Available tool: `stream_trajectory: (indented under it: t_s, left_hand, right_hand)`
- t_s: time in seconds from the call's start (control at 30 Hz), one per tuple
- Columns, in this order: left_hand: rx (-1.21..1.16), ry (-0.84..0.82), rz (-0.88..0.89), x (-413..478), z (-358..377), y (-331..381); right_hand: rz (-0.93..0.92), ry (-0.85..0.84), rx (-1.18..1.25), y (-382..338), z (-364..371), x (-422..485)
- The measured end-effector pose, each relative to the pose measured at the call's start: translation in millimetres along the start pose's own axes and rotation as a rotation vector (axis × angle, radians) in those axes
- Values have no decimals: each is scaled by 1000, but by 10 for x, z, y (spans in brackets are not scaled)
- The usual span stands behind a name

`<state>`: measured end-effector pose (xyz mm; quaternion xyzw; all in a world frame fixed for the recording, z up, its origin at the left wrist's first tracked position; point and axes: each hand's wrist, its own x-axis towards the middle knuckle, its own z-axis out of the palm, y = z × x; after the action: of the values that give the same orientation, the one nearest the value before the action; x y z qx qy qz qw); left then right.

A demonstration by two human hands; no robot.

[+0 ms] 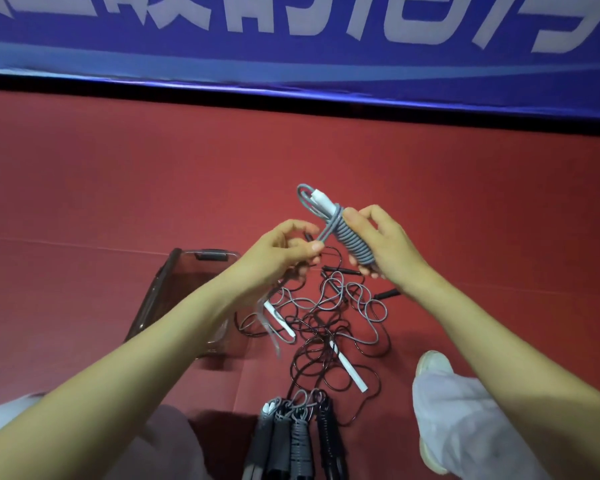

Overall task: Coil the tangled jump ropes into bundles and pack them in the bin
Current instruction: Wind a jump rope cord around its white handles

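Hands meet in the centre of the frame, above a red floor mat [118,185]. Your right hand [385,247] grips a grey jump rope bundle [355,245]; its cord is wound tightly around white handles, and the tip of these sticks out toward the top. Your left hand [281,251] pinches the free grey strand of this bundle between thumb and fingers, just beside the coil. Below the hands, a tangle of grey and dark jump ropes [329,323] lies on the mat, and two white handles show in it. Left of centre, a smoky transparent plastic bin [210,254] stands on the mat, partly behind your left forearm. At the bottom centre, several coiled rope bundles [298,441] lie side by side on the mat, outside the bin. A white shoe [433,367] is at the lower right, and a blue banner with white letters [291,57] fills the top.
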<state>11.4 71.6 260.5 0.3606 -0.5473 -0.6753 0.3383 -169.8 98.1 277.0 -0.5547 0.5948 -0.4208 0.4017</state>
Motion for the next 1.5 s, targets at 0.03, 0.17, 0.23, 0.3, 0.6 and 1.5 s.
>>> stream_trajectory:
  t_s: [0.03,0.17,0.23,0.3,0.6,1.5]
  left_hand:
    - [22,9,32,6,-32,24]
    - [265,2,172,-36,-121,86]
    - [332,-11,205,-60,-132,78]
    - [239,-25,212,-82,-114,52]
    - [266,-19,182,-84,-21,4]
    - [-12,192,56,26,97,11]
  right_hand:
    - [8,-30,37,-15,5,-12]
    - [122,-213,212,-41,57,-65]
    - [190,-317,269,-44,48,-83]
    - [239,-399,285,-73,-2,-92]
    - [298,-417,20,-101,-93,-117]
    - [23,186,-914,-10,-16,4]
